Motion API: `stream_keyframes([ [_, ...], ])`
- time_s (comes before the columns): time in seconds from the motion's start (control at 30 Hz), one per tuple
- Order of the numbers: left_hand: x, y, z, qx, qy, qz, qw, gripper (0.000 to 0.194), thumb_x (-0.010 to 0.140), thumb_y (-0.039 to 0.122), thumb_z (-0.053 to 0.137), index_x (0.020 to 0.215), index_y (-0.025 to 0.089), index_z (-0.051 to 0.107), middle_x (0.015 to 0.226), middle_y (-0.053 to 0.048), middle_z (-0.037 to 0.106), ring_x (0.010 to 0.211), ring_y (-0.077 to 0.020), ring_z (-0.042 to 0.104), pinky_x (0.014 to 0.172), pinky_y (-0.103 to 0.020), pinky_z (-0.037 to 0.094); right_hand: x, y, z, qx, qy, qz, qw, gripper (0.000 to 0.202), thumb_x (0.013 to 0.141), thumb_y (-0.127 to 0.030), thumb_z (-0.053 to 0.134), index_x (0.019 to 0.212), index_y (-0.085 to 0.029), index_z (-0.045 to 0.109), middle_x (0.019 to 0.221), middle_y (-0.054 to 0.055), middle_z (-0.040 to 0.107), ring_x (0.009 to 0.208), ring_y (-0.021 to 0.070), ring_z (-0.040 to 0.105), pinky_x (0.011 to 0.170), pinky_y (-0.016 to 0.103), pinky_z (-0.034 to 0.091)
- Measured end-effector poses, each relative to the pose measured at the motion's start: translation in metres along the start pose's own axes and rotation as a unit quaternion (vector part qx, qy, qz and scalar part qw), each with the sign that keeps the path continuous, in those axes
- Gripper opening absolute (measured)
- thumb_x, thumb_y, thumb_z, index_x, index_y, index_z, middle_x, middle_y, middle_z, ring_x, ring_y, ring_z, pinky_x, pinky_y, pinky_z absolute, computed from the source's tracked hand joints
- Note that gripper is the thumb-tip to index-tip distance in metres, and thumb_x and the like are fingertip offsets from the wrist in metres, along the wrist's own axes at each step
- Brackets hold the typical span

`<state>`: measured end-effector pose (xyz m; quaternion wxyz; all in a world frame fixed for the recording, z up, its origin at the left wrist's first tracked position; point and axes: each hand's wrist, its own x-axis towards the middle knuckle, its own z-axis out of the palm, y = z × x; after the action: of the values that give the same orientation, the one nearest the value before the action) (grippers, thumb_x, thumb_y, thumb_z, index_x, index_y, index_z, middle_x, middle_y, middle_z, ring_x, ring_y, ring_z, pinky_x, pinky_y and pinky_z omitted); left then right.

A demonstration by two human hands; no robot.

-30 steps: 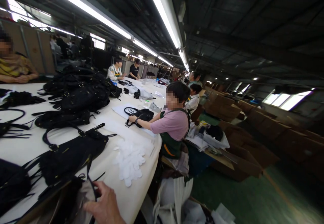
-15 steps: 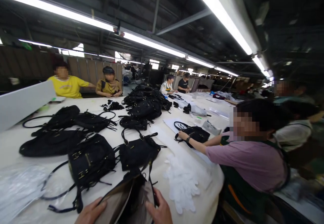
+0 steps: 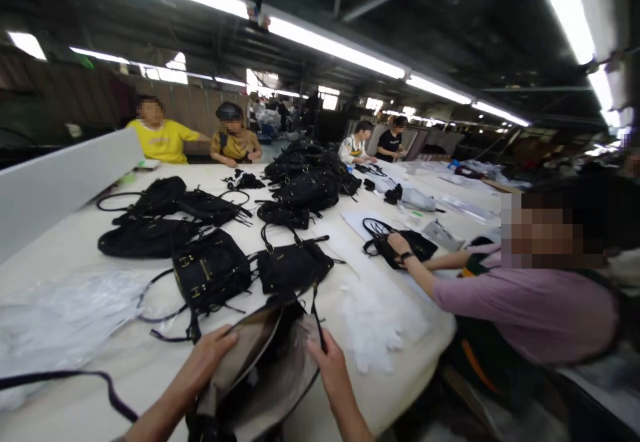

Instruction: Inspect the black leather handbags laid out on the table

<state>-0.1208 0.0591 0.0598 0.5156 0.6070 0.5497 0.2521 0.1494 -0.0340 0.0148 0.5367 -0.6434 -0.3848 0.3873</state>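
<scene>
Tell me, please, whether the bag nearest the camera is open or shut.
Open: the left grip and right grip hold opposite sides of the bag apart at its mouth, showing the pale lining.

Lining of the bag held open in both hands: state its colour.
The lining is a greyish beige, best seen in the head view.

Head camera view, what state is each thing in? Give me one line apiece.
Held bag, mouth wide open
Left hand, holding one side of it
Right hand, holding the opposite side
Black bag pile, heaped
Clear plastic, crumpled
White gloves, lying flat
Ceiling lights, lit
</scene>
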Motion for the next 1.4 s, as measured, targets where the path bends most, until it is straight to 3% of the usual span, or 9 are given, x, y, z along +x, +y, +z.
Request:
stream_keyframes([
  [0.23,-0.001,-0.014,-0.017,0.019,0.053,-0.086,0.995,0.049,0.072,0.050,0.061,0.107,0.017,0.069,0.103,-0.009,0.076,0.095,-0.0294,0.069,0.082,-0.038,0.056,-0.009,0.029,0.037,0.306,-0.026,0.104,0.946,0.054,0.070,-0.032,0.068,0.122,-0.017,0.057,0.113,0.008,0.070,0.101,0.0263,0.066,0.093,0.043,0.050],
  [0.37,0.008,-0.029,-0.018,0.031,0.051,-0.110,0.992,0.044,0.072,0.045,0.060,0.106,0.017,0.069,0.101,-0.007,0.076,0.094,-0.0271,0.068,0.082,-0.035,0.055,-0.012,0.049,0.045,0.332,-0.005,0.131,0.934,0.053,0.071,-0.034,0.067,0.121,-0.017,0.057,0.110,0.009,0.071,0.100,0.0262,0.066,0.088,0.042,0.052],
  [0.5,0.019,-0.026,-0.015,0.068,0.014,-0.063,0.996,0.041,0.075,0.046,0.056,0.105,0.019,0.068,0.100,-0.004,0.075,0.096,-0.0263,0.066,0.084,-0.034,0.052,-0.009,0.054,0.041,0.314,0.023,0.114,0.942,0.054,0.075,-0.034,0.062,0.125,-0.017,0.054,0.113,0.009,0.069,0.101,0.0251,0.065,0.090,0.041,0.051],
  [0.6,0.021,-0.019,-0.008,0.091,0.000,-0.022,0.996,0.043,0.077,0.049,0.053,0.107,0.021,0.066,0.105,-0.003,0.073,0.101,-0.0259,0.064,0.089,-0.033,0.049,-0.008,0.049,0.029,0.212,0.032,0.072,0.974,0.049,0.078,-0.033,0.058,0.124,-0.016,0.055,0.117,0.008,0.067,0.105,0.0244,0.063,0.095,0.041,0.048],
  [0.73,0.020,-0.014,0.003,0.117,-0.013,0.014,0.993,0.043,0.078,0.051,0.051,0.105,0.022,0.067,0.101,-0.001,0.073,0.097,-0.0253,0.064,0.089,-0.033,0.047,-0.019,0.032,0.012,-0.087,0.083,-0.028,0.992,0.045,0.082,-0.030,0.056,0.126,-0.020,0.055,0.125,0.007,0.062,0.114,0.0236,0.056,0.103,0.043,0.041],
  [0.87,0.021,-0.011,0.009,0.128,-0.006,0.003,0.992,0.042,0.078,0.052,0.051,0.104,0.023,0.068,0.102,0.000,0.073,0.100,-0.0254,0.064,0.090,-0.032,0.046,-0.033,0.008,0.009,-0.310,0.041,-0.215,0.925,0.030,0.090,-0.021,0.047,0.116,-0.024,0.061,0.129,0.008,0.058,0.124,0.0221,0.047,0.107,0.043,0.035],
  [0.97,0.021,-0.011,0.010,0.121,-0.007,-0.006,0.993,0.043,0.078,0.052,0.052,0.106,0.024,0.067,0.107,0.000,0.072,0.104,-0.0258,0.062,0.093,-0.033,0.045,-0.036,-0.008,0.022,-0.422,-0.025,-0.283,0.861,0.022,0.090,-0.017,0.045,0.101,-0.021,0.065,0.122,0.009,0.061,0.116,0.0231,0.049,0.103,0.043,0.036],
  [1.17,0.021,-0.021,0.016,0.141,-0.045,0.024,0.989,0.040,0.079,0.051,0.050,0.104,0.024,0.067,0.102,0.001,0.074,0.101,-0.0248,0.063,0.090,-0.031,0.047,-0.029,-0.003,0.067,-0.516,-0.124,-0.252,0.809,0.020,0.088,-0.019,0.045,0.086,-0.017,0.065,0.085,0.009,0.064,0.086,0.0220,0.055,0.082,0.039,0.043],
  [1.4,0.028,-0.036,0.021,0.164,-0.044,0.015,0.985,0.044,0.079,0.052,0.050,0.111,0.025,0.065,0.112,-0.002,0.071,0.111,-0.0269,0.061,0.098,-0.034,0.044,-0.003,0.060,0.098,-0.508,-0.175,-0.153,0.829,0.027,0.070,-0.014,0.059,0.093,-0.004,0.070,0.099,0.021,0.070,0.105,0.0336,0.057,0.106,0.054,0.030],
])
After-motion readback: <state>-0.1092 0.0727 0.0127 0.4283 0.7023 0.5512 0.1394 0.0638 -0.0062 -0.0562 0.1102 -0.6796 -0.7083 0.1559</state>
